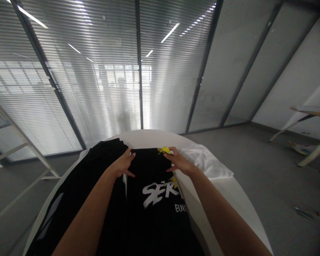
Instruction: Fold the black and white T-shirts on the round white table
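Observation:
A black shirt (152,169) lies in a narrow, folded shape on a round white table (245,209). White brush lettering and a yellow splash print show on its right side. At its far left corner, my left hand (124,163) grips the cloth between thumb and fingers. My right hand (180,161) pinches the far right corner beside the yellow print. The fingertips under the fabric are partly hidden. Left of my left arm, another black garment (96,160) is spread over the table and hangs along its edge.
A crumpled white cloth (205,160) lies at the table's right side. Glass partitions with blinds (165,89) stand behind the table. A white metal frame (26,142) is on the left. Another table (309,110) stands at the right, with loose items (304,213) on the floor.

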Demonstrator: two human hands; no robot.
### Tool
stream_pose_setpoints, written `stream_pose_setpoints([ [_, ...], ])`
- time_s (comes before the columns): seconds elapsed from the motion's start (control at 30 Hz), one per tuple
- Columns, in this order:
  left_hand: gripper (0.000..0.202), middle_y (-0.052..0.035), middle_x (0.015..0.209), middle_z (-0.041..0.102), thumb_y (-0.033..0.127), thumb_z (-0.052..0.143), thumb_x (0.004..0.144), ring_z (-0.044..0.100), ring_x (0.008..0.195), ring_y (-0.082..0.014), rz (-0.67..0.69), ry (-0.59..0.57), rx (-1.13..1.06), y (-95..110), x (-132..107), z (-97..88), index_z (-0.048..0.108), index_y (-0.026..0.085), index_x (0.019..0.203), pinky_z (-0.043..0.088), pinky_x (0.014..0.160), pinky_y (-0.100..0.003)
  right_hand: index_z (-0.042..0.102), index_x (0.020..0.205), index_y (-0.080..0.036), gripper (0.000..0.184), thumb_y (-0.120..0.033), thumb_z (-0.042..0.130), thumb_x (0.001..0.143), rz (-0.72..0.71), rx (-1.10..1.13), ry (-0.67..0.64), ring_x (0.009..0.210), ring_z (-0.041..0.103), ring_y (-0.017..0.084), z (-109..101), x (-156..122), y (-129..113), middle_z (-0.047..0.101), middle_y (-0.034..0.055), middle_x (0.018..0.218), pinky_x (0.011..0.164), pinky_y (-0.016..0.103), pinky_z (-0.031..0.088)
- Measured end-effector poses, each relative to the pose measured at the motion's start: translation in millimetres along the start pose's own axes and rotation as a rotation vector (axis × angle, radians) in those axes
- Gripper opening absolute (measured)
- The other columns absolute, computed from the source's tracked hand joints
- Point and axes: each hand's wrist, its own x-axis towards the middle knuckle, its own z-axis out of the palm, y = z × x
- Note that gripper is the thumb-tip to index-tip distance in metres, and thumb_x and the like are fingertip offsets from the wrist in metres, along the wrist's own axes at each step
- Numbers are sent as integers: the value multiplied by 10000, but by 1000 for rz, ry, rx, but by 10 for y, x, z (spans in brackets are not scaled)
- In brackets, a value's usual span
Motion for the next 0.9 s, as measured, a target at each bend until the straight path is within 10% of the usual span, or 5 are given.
stream_pose_setpoints([
  [0.23,550,-129,1463,367,498,583,846,495,1203,-349,79,-13,-5,38,-19,34,423,298,1333,616,602,-451,510,1091,-215,461,-360,741,719,-11,16,-2,1026,595,259,-40,38,17,581,99,1177,668,408,628],
  [0.9,496,-142,1172,532,468,585,847,587,996,-274,262,11,-6,44,34,34,456,210,1250,619,569,-409,433,1340,-296,599,-610,543,842,-128,-72,45,1203,473,337,11,-41,-95,415,109,1421,595,417,634],
])
